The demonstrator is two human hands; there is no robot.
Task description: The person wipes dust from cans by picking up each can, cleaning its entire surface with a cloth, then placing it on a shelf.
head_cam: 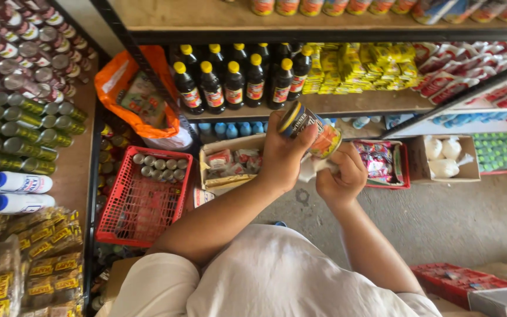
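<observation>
A small round tin with a yellow lid and orange label is gripped above the shop floor.

It is clasped by the left hand, while a white cloth is clenched against it by the right hand, above a red plastic basket.

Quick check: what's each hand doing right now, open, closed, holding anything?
Left hand: closed around a can with a colourful label.
Right hand: closed on a white cloth, against the can.
</observation>
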